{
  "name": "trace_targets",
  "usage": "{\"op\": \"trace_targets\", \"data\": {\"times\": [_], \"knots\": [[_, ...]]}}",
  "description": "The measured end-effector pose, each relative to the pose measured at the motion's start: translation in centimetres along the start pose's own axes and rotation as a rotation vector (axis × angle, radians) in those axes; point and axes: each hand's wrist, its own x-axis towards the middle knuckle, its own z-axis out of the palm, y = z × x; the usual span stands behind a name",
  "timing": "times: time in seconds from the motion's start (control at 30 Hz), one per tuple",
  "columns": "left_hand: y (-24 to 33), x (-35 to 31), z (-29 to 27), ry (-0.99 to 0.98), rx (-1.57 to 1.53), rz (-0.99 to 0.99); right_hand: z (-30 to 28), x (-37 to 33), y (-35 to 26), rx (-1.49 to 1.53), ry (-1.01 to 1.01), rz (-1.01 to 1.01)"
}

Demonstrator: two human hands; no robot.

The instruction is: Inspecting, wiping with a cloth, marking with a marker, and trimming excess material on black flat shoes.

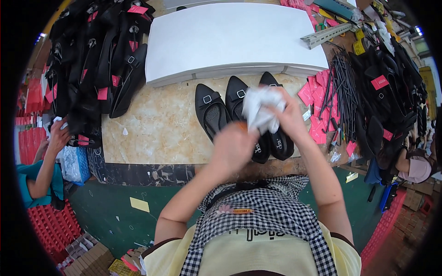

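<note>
My right hand [291, 116] is closed on a wad of crumpled white paper [262, 106], held above the shoes. Just left of it is my left hand [234, 146], close to the wad's lower edge. Motion smears its fingers, and a small orange spot shows by them. Under both hands lie black pointed flat shoes with square buckles: a left one [209, 106], a middle one [236, 89] and a right one [282, 146]. Their toes point away from me, and the hands and the wad hide parts of them.
A tall stack of white sheets [230, 37] stands behind the shoes, with a metal angle bar [329, 36] on its right corner. Pink tags [317, 92] and black sticks [338, 78] lie to the right. Black shoes pile up at both sides. Another person's hand [59, 135] works at far left.
</note>
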Motion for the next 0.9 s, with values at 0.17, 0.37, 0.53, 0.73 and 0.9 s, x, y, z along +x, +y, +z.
{"op": "trace_targets", "data": {"times": [0.17,0.37,0.53,0.73,0.9], "knots": [[2.3,-2.7,4.2,0.112,0.031,0.313,5.4,1.1,2.1,-1.226,-0.111,-0.655],[1.4,-2.8,4.6,0.14,0.09,0.283,3.5,1.4,-0.9,-1.091,-0.202,-0.531],[1.8,-2.3,4.3,0.085,0.145,0.32,4.5,4.4,0.5,-1.105,-0.064,-0.442],[1.6,-2.3,4.3,0.138,0.132,0.347,2.0,4.0,0.6,-1.102,-0.055,-0.55],[1.1,-0.9,2.0,-0.117,0.28,0.39,3.6,5.2,2.2,-1.201,0.005,-0.452]]}}
